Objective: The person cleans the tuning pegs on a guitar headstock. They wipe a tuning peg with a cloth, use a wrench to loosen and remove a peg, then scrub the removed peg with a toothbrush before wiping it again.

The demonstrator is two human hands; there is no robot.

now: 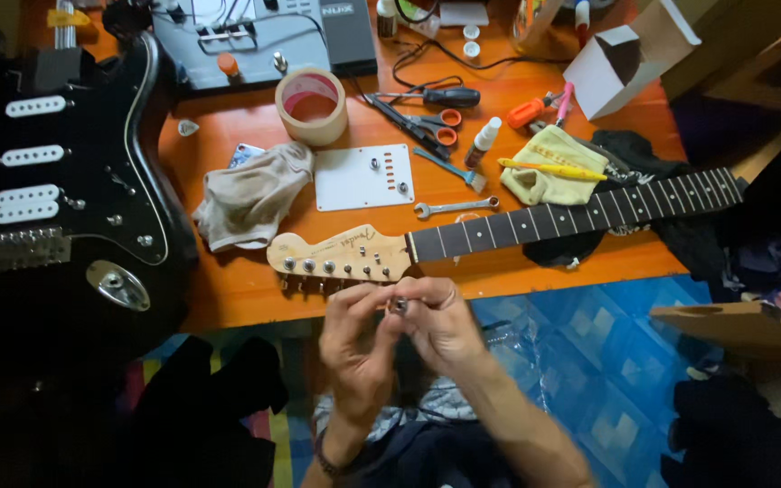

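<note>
A detached guitar neck (535, 221) lies across the orange table (228, 280), its pale headstock (341, 253) with several tuning pegs pointing left. Just below the headstock, at the table's front edge, my left hand (354, 348) and my right hand (440, 321) are pressed together. Between their fingertips they pinch a small silver metal part (398, 305). A ring shows on my right hand. A black guitar body (74, 190) with white pickups lies at the left.
A tape roll (312, 106), a beige rag (250, 194), a white plate (363, 177), a wrench (454, 208), scissors (422, 122), screwdrivers (436, 95), a yellow cloth (553, 167) and a white box (616, 68) crowd the table. A grey pedal unit (255, 41) stands at the back.
</note>
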